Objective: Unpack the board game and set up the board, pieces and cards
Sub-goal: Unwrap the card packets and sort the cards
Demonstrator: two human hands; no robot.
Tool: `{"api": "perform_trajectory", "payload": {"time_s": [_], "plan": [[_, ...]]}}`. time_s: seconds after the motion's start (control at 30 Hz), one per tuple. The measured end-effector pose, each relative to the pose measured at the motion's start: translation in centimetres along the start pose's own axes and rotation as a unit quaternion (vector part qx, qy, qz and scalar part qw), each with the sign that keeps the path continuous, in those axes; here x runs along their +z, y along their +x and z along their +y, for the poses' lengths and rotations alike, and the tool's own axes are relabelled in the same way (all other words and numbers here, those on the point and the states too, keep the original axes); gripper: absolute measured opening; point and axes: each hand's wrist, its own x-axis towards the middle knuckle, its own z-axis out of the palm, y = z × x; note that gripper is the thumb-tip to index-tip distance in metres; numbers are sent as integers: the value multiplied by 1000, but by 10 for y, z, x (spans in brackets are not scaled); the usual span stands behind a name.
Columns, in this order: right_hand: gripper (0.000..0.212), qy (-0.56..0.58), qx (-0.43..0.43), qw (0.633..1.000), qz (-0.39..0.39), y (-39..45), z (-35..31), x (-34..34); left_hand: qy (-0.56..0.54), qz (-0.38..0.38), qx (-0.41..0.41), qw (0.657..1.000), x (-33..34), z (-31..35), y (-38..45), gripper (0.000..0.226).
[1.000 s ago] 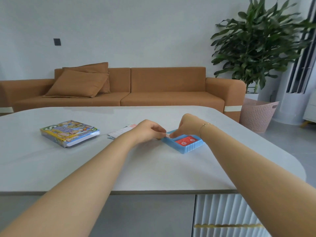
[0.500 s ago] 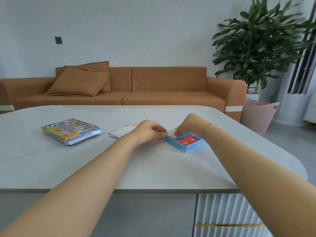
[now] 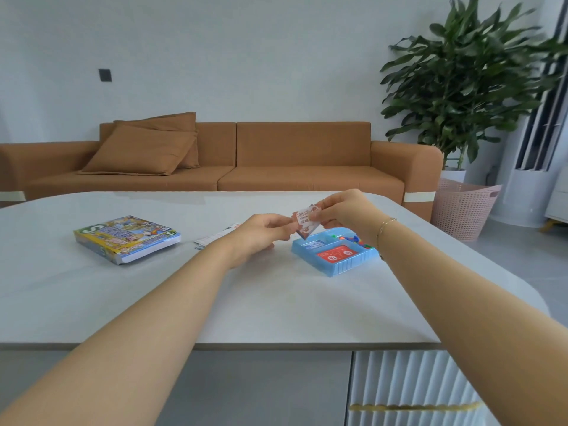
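While both hands hold a small stack of cards [image 3: 305,224] just above the blue tray [image 3: 333,256], the step in hand looks like the unpacking of the cards, not yet their laying out. The left hand [image 3: 261,233] pinches the stack's left edge with fingers curled, and the right hand [image 3: 344,212] pinches its upper right edge between thumb and fingertips; the two hands are close together, joined only by the cards. The stack is clear of the tray and tilted, its printed face turned toward the camera.

On the white table [image 3: 153,302] the tray lies under and just right of the hands. A red deck [image 3: 336,254] lies flat in its near compartment, a pale blue-backed deck [image 3: 314,245] sits in the next one, and small coloured pieces [image 3: 353,239] show at the far side, partly hidden by the right wrist. The game box [image 3: 126,238] lies well to the left, closed or its lid alone, I cannot tell. Some folded paper [image 3: 216,238] lies between box and left hand, mostly hidden; whether it is the board or the rules cannot be made out.

Next, I judge, the stack needs a place on bare table beside the tray, set down squarely so it does not fan or slide. After that the remaining decks and pieces have to come out, and the board must be found and opened.
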Motion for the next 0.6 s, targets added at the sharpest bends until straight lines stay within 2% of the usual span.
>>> {"api": "perform_trajectory", "payload": {"time_s": [0.2,0.4,0.5,0.6], "plan": [[24,39,-36,999,-13,-2,-1,3,9,35,47,998,6,8,-3,18],[24,11,-32,999,-26,-2,-4,6,29,41,21,999,8,8,-2,13],[23,-106,-27,993,33,8,0,2,-2,62,17,998,5,5,0,16],[30,-281,3,957,69,16,10,-1,-67,82,-2,994,3,-2,3,17]]}}
